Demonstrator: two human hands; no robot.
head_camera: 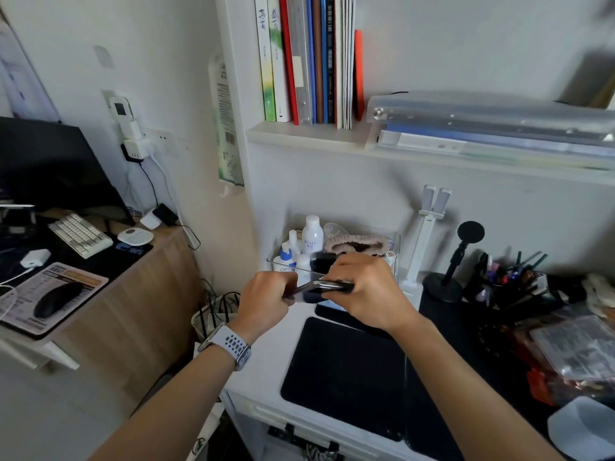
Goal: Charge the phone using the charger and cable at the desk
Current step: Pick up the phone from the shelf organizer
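Nearest to us, two bare forearms extend over the white tabletop (266,361); the left wrist carries one pale perforated watch strap (229,344). One black rectangular mat (342,377) lies flat on the tabletop beneath the arms.

Above the mat's far edge, we observe one slim dark phone with a glossy metallic edge (321,287), held roughly level and clear of the tabletop, seen nearly edge-on. The left hand (266,301) is curled closed around the phone's left end. The right hand (362,291) is arched over the phone's right end, fingers pressed down onto it. Whether a cable is attached at either end we cannot tell; motion blur obscures that detail.

Just beyond the hands stands one clear plastic bin (336,251) holding at least four white bottles and one pink fabric band. To its right stand one white folding stand (422,237) and one black microphone on a round base (456,257).

Further left, on the wall, one white socket cluster (133,138) carries several plugs, with one black and one white lead hanging down. On the shelf above, roughly a dozen upright books (309,58) stand side by side.
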